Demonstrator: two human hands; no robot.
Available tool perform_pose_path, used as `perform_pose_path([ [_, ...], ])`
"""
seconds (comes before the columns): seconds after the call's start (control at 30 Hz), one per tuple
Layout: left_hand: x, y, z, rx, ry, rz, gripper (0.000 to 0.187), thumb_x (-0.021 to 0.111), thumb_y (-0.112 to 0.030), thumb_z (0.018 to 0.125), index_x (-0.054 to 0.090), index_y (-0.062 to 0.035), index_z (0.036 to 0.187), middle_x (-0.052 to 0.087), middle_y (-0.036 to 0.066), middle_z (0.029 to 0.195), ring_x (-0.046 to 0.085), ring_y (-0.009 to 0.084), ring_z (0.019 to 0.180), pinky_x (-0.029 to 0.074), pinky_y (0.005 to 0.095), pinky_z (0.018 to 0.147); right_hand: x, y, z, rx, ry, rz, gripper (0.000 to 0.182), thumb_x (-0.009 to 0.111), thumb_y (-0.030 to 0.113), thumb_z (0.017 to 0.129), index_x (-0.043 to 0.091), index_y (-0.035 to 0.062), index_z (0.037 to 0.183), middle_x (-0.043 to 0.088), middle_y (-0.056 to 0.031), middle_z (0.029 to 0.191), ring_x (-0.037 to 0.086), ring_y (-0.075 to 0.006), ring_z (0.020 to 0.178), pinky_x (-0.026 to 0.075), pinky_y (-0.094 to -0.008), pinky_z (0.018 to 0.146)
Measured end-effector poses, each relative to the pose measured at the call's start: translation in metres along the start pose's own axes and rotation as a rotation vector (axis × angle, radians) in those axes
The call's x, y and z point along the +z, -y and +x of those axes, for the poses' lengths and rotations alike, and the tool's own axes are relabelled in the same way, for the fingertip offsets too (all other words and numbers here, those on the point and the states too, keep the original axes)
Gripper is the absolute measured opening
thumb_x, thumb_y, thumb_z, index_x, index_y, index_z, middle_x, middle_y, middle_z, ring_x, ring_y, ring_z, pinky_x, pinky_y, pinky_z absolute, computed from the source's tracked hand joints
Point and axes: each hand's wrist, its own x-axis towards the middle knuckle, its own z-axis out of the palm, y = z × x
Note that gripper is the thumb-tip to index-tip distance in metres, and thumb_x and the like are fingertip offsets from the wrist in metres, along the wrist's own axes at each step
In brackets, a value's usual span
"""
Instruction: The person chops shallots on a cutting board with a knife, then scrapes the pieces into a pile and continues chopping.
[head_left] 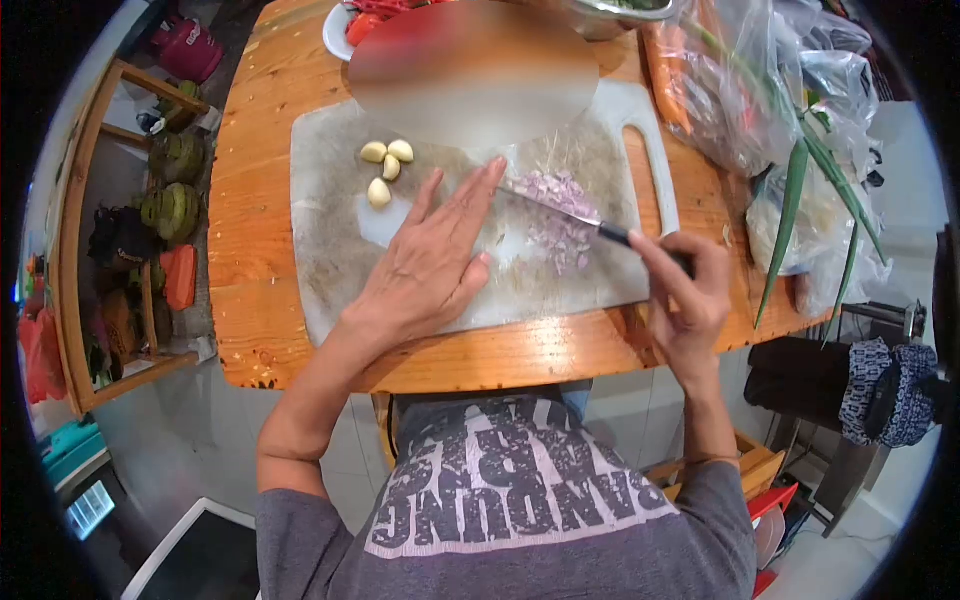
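Note:
My right hand [690, 295] is wrapped round the black handle of a knife [548, 205], held over the board with its blade pointing left. The blade lies across a pile of finely chopped purple-white shallot [562, 242]. My left hand [425, 265] reaches over the board with fingers stretched out, its fingertips right at the knife's tip. Left of those fingers sit several peeled garlic cloves [378, 193]. Underneath is a worn white cutting board [325, 270] with a handle slot on its right side. A blurred patch covers the board's far part.
The board rests on a wooden table [250, 240]. At the back left stands a white bowl [338, 38] with red chillies [362, 27]. A metal bowl [640, 12] is at the back. Plastic bags [735, 110], a carrot [668, 80] and green leaves [790, 215] occupy the right side.

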Motion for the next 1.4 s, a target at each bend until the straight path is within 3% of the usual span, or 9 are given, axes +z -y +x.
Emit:
perform_pose_path([
  [0.27, 0.0, -0.001, -0.001, 0.002, 0.006, 0.006, 0.092, 0.053, -0.009, 0.086, 0.004, 0.0016, 0.163, 0.025, 0.019, 0.169, 0.026, 0.0314, 0.156, 0.008, 0.0534, 0.129, 0.006, -0.008, 0.006, 0.066, 0.116, 0.029, 0.05, 0.068, -0.014, 0.078, 0.076, 0.0104, 0.12, 0.062, -0.0109, 0.098, 0.058, -0.027, 0.09, 0.048, -0.0375, 0.082],
  [0.3, -0.001, -0.002, 0.0, 0.006, 0.022, 0.003, 0.092, 0.053, -0.009, 0.086, 0.004, 0.0017, 0.163, 0.024, 0.019, 0.169, 0.026, 0.0314, 0.156, 0.008, 0.0533, 0.129, 0.005, -0.008, 0.006, 0.165, 0.172, 0.099, 0.047, 0.068, -0.015, 0.079, 0.076, 0.0096, 0.118, 0.062, -0.0108, 0.098, 0.058, -0.0273, 0.091, 0.048, -0.0379, 0.082],
  [0.4, 0.002, -0.005, -0.005, -0.011, 0.038, -0.006, 0.092, 0.053, -0.009, 0.086, 0.004, 0.0019, 0.163, 0.024, 0.019, 0.169, 0.027, 0.0318, 0.156, 0.008, 0.0533, 0.129, -0.008, 0.001, 0.016, -0.031, 0.018, -0.086, 0.047, 0.068, -0.015, 0.078, 0.076, 0.0096, 0.118, 0.062, -0.0103, 0.098, 0.058, -0.027, 0.091, 0.048, -0.0377, 0.081],
  [0.43, 0.002, -0.003, -0.005, -0.003, 0.025, 0.0, 0.092, 0.053, -0.008, 0.086, 0.005, 0.0021, 0.163, 0.025, 0.019, 0.169, 0.027, 0.032, 0.156, 0.008, 0.0533, 0.129, 0.002, -0.007, 0.013, 0.008, 0.033, -0.025, 0.055, 0.067, -0.012, 0.077, 0.076, 0.015, 0.124, 0.062, -0.0115, 0.099, 0.058, -0.0305, 0.092, 0.048, -0.0401, 0.082],
  [0.67, 0.001, -0.001, 0.001, 0.029, -0.024, 0.045, 0.09, 0.053, -0.009, 0.087, 0.006, 0.003, 0.163, 0.025, 0.02, 0.168, 0.028, 0.0335, 0.155, 0.009, 0.0534, 0.129, 0.019, -0.021, 0.003, 0.167, 0.109, 0.146, 0.052, 0.069, -0.012, 0.078, 0.076, 0.0152, 0.122, 0.063, -0.011, 0.099, 0.058, -0.0286, 0.092, 0.049, -0.0391, 0.081],
  [0.83, 0.002, -0.002, -0.002, 0.023, -0.007, 0.02, 0.091, 0.054, -0.01, 0.088, 0.006, 0.0031, 0.163, 0.025, 0.022, 0.168, 0.028, 0.0337, 0.154, 0.008, 0.053, 0.129, 0.016, -0.015, 0.005, 0.156, 0.14, 0.128, 0.055, 0.07, -0.011, 0.073, 0.076, 0.0145, 0.122, 0.063, -0.0105, 0.1, 0.057, -0.0287, 0.092, 0.048, -0.0382, 0.081],
  [0.93, -0.001, -0.001, 0.002, -0.001, -0.002, 0.021, 0.091, 0.054, -0.011, 0.088, 0.006, 0.0032, 0.163, 0.025, 0.022, 0.168, 0.028, 0.0332, 0.155, 0.008, 0.0526, 0.129, -0.001, 0.001, 0.006, -0.024, 0.001, -0.058, 0.057, 0.07, -0.011, 0.071, 0.077, 0.0147, 0.121, 0.062, -0.0103, 0.1, 0.056, -0.0284, 0.091, 0.047, -0.0377, 0.08],
  [1.2, 0.001, -0.001, 0.0, 0.019, 0.009, 0.022, 0.091, 0.053, -0.011, 0.087, 0.004, 0.0026, 0.163, 0.023, 0.02, 0.169, 0.029, 0.0324, 0.155, 0.005, 0.0523, 0.129, 0.017, -0.003, -0.011, 0.144, 0.085, 0.049, 0.058, 0.068, -0.011, 0.073, 0.076, 0.0149, 0.124, 0.061, -0.0112, 0.1, 0.056, -0.0293, 0.092, 0.047, -0.0393, 0.082],
  [1.4, -0.001, 0.002, 0.005, 0.034, -0.028, 0.048, 0.092, 0.053, -0.011, 0.087, 0.003, 0.0029, 0.163, 0.024, 0.02, 0.169, 0.029, 0.0323, 0.155, 0.005, 0.0529, 0.129, 0.01, 0.007, -0.006, 0.03, 0.026, -0.031, 0.062, 0.066, -0.011, 0.07, 0.075, 0.0126, 0.126, 0.06, -0.0121, 0.1, 0.054, -0.0295, 0.091, 0.047, -0.0398, 0.08],
])
